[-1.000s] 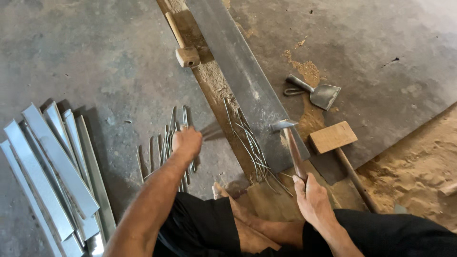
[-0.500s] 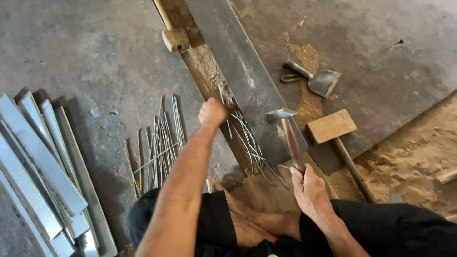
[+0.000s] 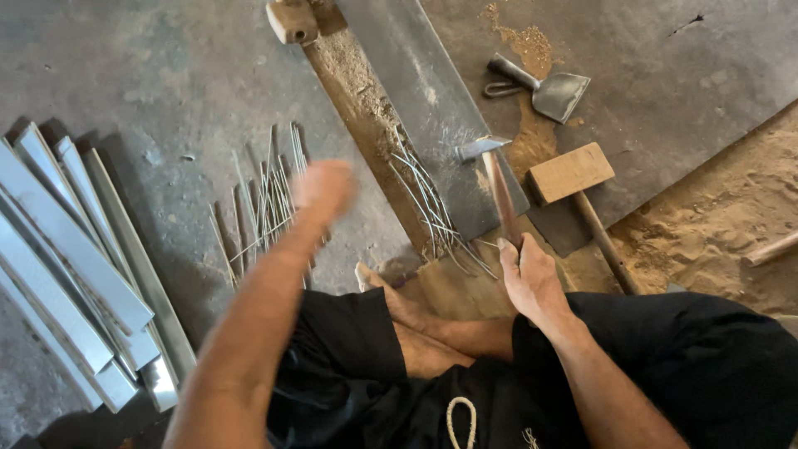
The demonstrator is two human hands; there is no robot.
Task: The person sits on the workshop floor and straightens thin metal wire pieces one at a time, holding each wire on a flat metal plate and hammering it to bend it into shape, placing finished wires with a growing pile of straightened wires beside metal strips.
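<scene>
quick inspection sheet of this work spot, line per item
surface: grey concrete floor, with a long dark metal plate lying across it
job's things: hammer resting on the plate; bent wires on the plate edge; straight wire pile on the floor
clutter: wooden mallet, small metal scoop, wooden block, stacked metal strips
grippers: right hand grips the hammer handle; left hand blurred above the straight wire pile, grip unclear
cables: nothing seen
surroundings: loose sand at right; person seated cross-legged in black clothing
</scene>
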